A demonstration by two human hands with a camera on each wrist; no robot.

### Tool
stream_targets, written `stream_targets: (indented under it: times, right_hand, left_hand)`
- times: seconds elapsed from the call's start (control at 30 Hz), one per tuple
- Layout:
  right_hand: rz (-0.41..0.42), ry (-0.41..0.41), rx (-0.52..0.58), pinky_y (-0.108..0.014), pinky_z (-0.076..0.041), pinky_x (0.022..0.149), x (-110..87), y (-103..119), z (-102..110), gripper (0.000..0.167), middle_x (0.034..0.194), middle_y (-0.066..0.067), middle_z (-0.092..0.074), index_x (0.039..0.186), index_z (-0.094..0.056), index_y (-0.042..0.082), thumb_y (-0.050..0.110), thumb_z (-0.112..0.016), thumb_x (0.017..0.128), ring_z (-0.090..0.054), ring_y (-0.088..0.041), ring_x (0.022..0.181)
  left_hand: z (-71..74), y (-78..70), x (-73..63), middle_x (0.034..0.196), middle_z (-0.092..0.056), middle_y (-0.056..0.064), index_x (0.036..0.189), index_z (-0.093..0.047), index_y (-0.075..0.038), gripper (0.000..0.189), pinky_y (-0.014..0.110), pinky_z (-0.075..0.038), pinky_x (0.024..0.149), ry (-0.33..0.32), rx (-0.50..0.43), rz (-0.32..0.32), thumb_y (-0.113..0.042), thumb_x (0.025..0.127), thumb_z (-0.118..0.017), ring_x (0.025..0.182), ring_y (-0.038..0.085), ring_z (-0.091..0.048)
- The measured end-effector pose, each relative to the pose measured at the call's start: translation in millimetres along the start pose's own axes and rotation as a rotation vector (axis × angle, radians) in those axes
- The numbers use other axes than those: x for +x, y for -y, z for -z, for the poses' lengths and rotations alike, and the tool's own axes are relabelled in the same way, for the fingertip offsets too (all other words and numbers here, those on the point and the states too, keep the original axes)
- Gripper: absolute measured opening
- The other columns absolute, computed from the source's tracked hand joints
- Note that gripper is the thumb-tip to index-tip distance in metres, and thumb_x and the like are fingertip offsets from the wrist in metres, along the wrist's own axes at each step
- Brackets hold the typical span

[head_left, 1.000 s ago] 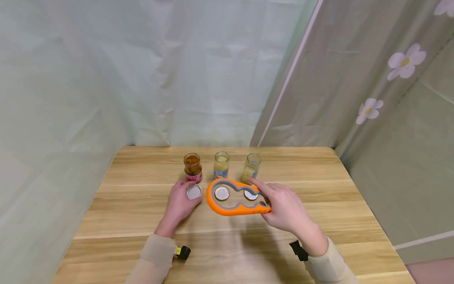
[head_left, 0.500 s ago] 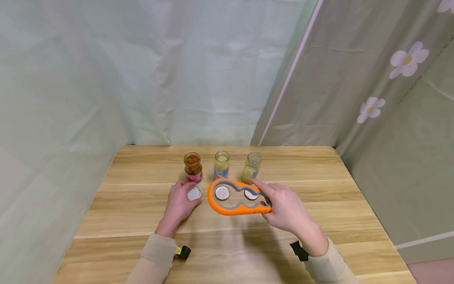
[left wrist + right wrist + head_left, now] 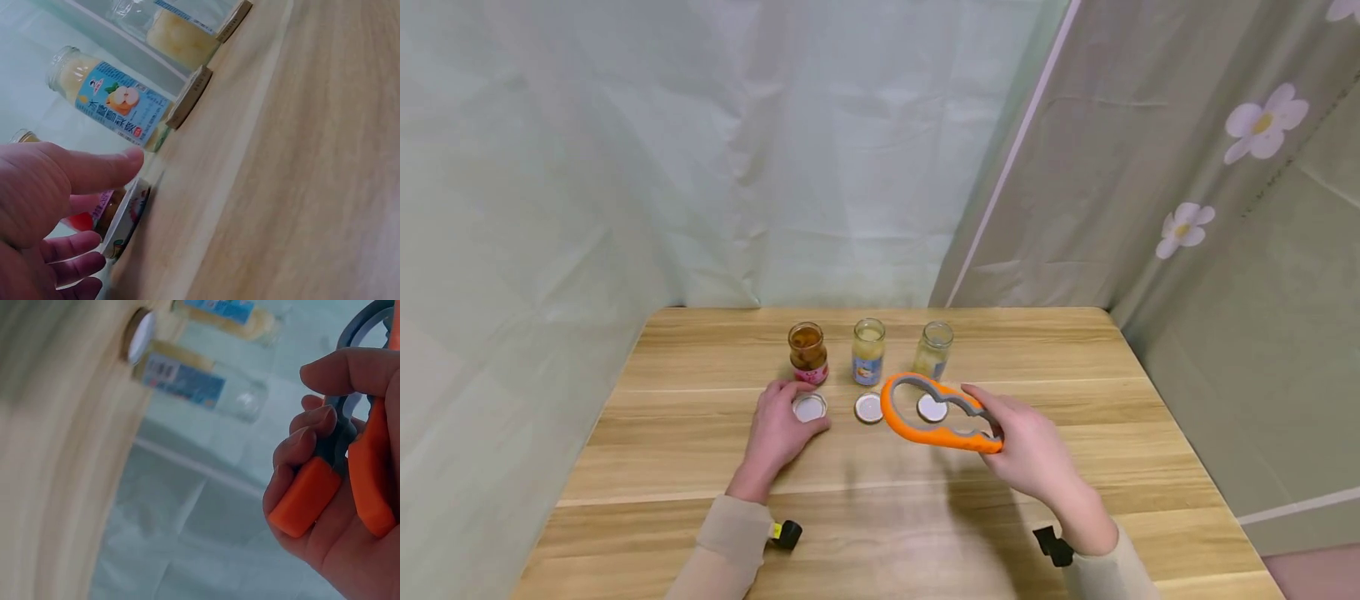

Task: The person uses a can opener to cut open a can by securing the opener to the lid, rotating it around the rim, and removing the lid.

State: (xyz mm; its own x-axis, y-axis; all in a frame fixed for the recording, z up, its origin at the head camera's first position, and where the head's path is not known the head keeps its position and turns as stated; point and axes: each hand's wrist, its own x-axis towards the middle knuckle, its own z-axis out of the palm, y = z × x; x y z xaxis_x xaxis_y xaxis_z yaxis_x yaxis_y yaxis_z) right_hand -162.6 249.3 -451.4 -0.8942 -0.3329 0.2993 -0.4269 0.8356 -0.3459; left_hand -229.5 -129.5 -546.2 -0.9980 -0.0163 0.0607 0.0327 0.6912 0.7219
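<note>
My right hand (image 3: pixel 1030 446) holds an orange and grey jar opener (image 3: pixel 917 434) by its handle end, raised above the table. Fingers curl round the orange handles in the right wrist view. My left hand (image 3: pixel 778 429) rests around a lid (image 3: pixel 810 407) that lies white side up. In the left wrist view the thumb (image 3: pixel 106 172) stands apart from that lid; whether other fingers touch it, I cannot tell. Behind stand three uncapped glass jars: a brown-filled jar (image 3: pixel 808 354), a pale jar with a blue label (image 3: pixel 868 354) and another pale jar (image 3: pixel 932 350).
A middle lid (image 3: pixel 868 407) lies before the middle jar. The right lid (image 3: pixel 932 407) shows through the opener's gap. All stand on a wooden table (image 3: pixel 865 533), with a pale curtain (image 3: pixel 850 167) behind its back edge.
My right hand has moved right with the jar opener, away from the middle lid and the right jar. The left hand stays almost still around its lid.
</note>
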Motion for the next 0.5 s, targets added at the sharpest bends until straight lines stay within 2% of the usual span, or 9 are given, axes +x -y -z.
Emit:
stream_targets:
  times: [0.1, 0.17, 0.23, 0.33, 0.4, 0.5]
  right_hand:
    - [-0.135, -0.011, 0.018, -0.031, -0.038, 0.055, -10.5, -16.5, -0.4, 0.068, 0.071, 0.009, -0.047, 0.144, -0.066, 0.016, 0.002, -0.078, 0.079, -0.044, -0.011, 0.061]
    - [-0.266, -0.016, 0.019, -0.034, -0.04, 0.055, -17.4, -30.6, 0.7, 0.061, 0.074, 0.004, -0.055, 0.141, -0.067, 0.013, 0.005, -0.076, 0.081, -0.05, -0.016, 0.062]
    - [-0.409, -0.001, 0.021, -0.039, -0.043, 0.056, -23.4, -48.1, 2.2, 0.057, 0.083, -0.008, -0.066, 0.142, -0.065, 0.009, 0.011, -0.075, 0.085, -0.058, -0.024, 0.068]
    - [-0.604, 0.035, 0.034, -0.043, -0.045, 0.058, -34.7, -78.9, 3.4, 0.053, 0.098, -0.018, -0.071, 0.14, -0.06, 0.004, 0.02, -0.069, 0.09, -0.063, -0.031, 0.076]
    - [-0.694, 0.064, 0.054, -0.044, -0.045, 0.06, -42.8, -99.1, 3.3, 0.055, 0.104, -0.024, -0.07, 0.141, -0.056, -0.001, 0.025, -0.066, 0.094, -0.064, -0.034, 0.079]
    - [-0.779, 0.089, 0.074, -0.043, -0.044, 0.063, -53.0, -123.4, 2.7, 0.062, 0.109, -0.029, -0.068, 0.142, -0.051, -0.008, 0.033, -0.063, 0.098, -0.063, -0.037, 0.083]
  left_hand:
    - [3.0, 1.9, 0.1, 0.136, -0.053, 0.022, 0.129, -0.069, -0.003, 0.064, 0.059, -0.045, 0.105, -0.022, -0.026, 0.004, -0.027, 0.078, -0.097, 0.126, 0.041, -0.05]
    - [5.4, 3.1, 0.3, 0.136, -0.053, 0.022, 0.127, -0.068, -0.002, 0.062, 0.059, -0.045, 0.105, -0.043, -0.043, -0.006, -0.028, 0.078, -0.098, 0.124, 0.041, -0.051]
    - [8.1, 3.9, 0.8, 0.136, -0.053, 0.022, 0.124, -0.068, -0.001, 0.06, 0.058, -0.046, 0.103, -0.065, -0.067, -0.023, -0.027, 0.079, -0.097, 0.121, 0.041, -0.053]
    - [12.9, 2.2, 0.9, 0.133, -0.053, 0.02, 0.122, -0.068, -0.002, 0.057, 0.054, -0.047, 0.099, -0.093, -0.102, -0.05, -0.026, 0.081, -0.097, 0.115, 0.039, -0.054]
    - [16.3, -1.1, 0.1, 0.132, -0.053, 0.018, 0.122, -0.067, -0.003, 0.055, 0.052, -0.046, 0.097, -0.103, -0.137, -0.064, -0.026, 0.082, -0.096, 0.114, 0.039, -0.054]
    - [20.5, -6.7, -1.8, 0.132, -0.052, 0.015, 0.123, -0.067, -0.006, 0.05, 0.05, -0.044, 0.095, -0.119, -0.189, -0.088, -0.024, 0.084, -0.094, 0.115, 0.039, -0.053]
